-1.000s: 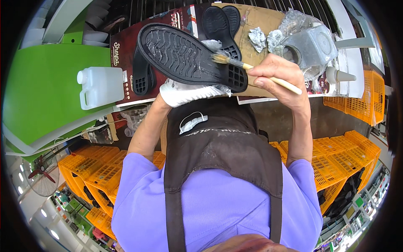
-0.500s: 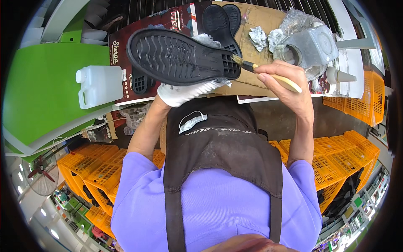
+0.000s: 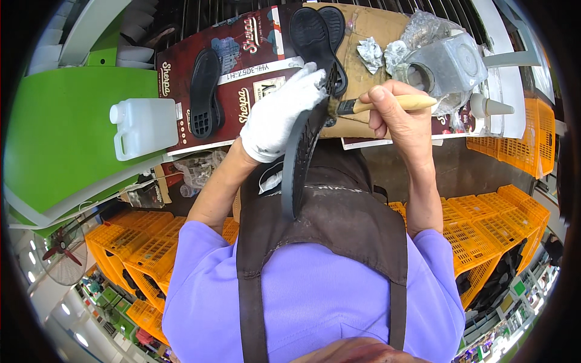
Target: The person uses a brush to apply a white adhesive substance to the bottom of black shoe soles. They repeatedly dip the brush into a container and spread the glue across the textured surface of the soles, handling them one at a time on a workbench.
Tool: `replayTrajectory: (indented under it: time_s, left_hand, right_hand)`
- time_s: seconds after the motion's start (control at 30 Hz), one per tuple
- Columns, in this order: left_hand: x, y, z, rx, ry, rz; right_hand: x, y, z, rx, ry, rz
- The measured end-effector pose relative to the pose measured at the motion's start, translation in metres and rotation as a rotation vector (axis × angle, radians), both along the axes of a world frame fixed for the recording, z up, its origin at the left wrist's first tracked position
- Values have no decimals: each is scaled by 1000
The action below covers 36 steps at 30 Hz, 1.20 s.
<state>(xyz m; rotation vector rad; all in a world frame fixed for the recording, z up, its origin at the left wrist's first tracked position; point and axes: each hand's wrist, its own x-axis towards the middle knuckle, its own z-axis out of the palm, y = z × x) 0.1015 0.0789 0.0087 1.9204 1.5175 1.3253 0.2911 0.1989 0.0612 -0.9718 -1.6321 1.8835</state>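
My left hand (image 3: pixel 279 115), in a white glove, is closed on a black shoe sole (image 3: pixel 296 158). The sole stands on edge, one end toward the apron and the other by the gloved fingers. My bare right hand (image 3: pixel 399 115) grips the pale wooden handle of a paintbrush (image 3: pixel 417 101). The brush's bristles meet the sole's treaded face near its far end; the exact contact is hard to make out. Beyond the glove, a pair of black soles (image 3: pixel 311 36) overlaps on the cardboard. Another pair of black soles (image 3: pixel 204 91) rests at the left on the dark red board.
A white plastic jug (image 3: pixel 148 127) stands at the left on the green surface. On the right are crumpled paper (image 3: pixel 370 55), a clear plastic container (image 3: pixel 451 63) lying on its side and a nozzle bottle (image 3: pixel 490 107). Orange crates (image 3: pixel 478 236) flank me behind on both sides.
The sole has turned from lying flat, tread up, to standing on edge, its front now toward my apron. My left hand came from beneath to its side. The brush moved slightly left and lower.
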Motion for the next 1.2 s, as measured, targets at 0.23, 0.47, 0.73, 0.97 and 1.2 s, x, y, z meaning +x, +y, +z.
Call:
replayTrajectory:
  time_s: [0.23, 0.47, 0.73, 0.97, 1.2]
  left_hand:
    - [2, 6, -9, -263, -498, 227]
    - [-3, -3, -5, -380, -1435, -1]
    - [7, -8, -16, -408, -1540, 46]
    - [-2, -6, -19, -411, -1321, -36]
    - [8, -17, -12, -430, -1524, -129]
  right_hand:
    - [14, 8, -16, -306, 438, -57]
    - [23, 16, -11, 138, 320, 64]
    - [-9, 4, 0, 816, 156, 287]
    - [-9, -19, 2, 777, 159, 506]
    - [-15, 5, 10, 851, 133, 259]
